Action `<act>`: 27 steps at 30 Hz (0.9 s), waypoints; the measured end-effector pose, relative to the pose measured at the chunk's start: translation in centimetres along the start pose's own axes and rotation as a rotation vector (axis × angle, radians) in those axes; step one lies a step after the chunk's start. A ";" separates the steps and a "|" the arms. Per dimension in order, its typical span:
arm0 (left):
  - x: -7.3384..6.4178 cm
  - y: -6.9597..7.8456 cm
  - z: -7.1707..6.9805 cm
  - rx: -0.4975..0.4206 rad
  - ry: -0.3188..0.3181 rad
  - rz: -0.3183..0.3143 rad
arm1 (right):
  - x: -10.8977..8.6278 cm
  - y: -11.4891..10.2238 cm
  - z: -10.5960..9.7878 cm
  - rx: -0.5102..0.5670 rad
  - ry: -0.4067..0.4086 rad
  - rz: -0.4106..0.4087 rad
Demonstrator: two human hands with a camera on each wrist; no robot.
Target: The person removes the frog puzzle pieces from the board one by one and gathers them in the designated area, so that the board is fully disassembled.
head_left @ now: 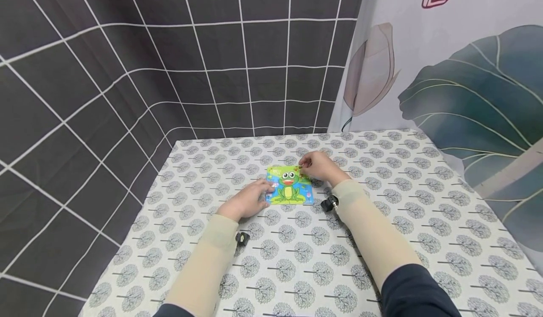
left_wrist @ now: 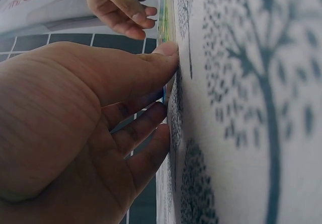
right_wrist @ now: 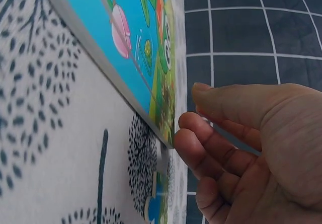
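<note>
A flat frog picture puzzle (head_left: pixel 289 192), green and blue, lies on the patterned cloth. My left hand (head_left: pixel 250 199) rests at its left side, fingertips over the edge and thumb near the lower left corner. In the left wrist view the left thumb (left_wrist: pixel 163 58) touches the puzzle's edge, the other fingers spread beside it. My right hand (head_left: pixel 320 166) is over the upper right corner. The right wrist view shows its fingers (right_wrist: pixel 201 143) loosely bent close to that corner, thumb apart, nothing between them. A loose jigsaw piece (right_wrist: pixel 160 199), blue and green, lies just past the corner.
The table (head_left: pixel 280 260) is covered by a white cloth with grey trees. A dark gridded curtain (head_left: pixel 212 71) hangs behind and at the left, a pale leaf-printed curtain (head_left: pixel 466 95) at the right. Black clips (head_left: pixel 328 204) sit at both wrists.
</note>
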State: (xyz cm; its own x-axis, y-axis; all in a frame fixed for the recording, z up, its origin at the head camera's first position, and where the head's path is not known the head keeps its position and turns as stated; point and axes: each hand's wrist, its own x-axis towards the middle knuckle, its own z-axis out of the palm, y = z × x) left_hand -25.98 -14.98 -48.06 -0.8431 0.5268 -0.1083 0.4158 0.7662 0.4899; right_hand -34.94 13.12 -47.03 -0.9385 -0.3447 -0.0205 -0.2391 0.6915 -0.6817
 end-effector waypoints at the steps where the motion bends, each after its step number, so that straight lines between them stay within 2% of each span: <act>1: 0.0 0.0 0.0 0.001 0.000 -0.001 | 0.0 -0.1 0.1 0.003 -0.006 -0.001; 27: 0.1 0.1 0.0 -0.002 0.005 -0.008 | 1.4 -0.9 1.1 -0.081 -0.084 0.024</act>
State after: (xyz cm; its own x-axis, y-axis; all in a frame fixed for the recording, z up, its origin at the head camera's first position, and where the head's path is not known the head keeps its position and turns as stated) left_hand -26.04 -14.84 -48.09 -0.8482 0.5185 -0.1083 0.4079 0.7698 0.4910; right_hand -35.79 11.33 -47.22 -0.9207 -0.3774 -0.0994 -0.2398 0.7480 -0.6189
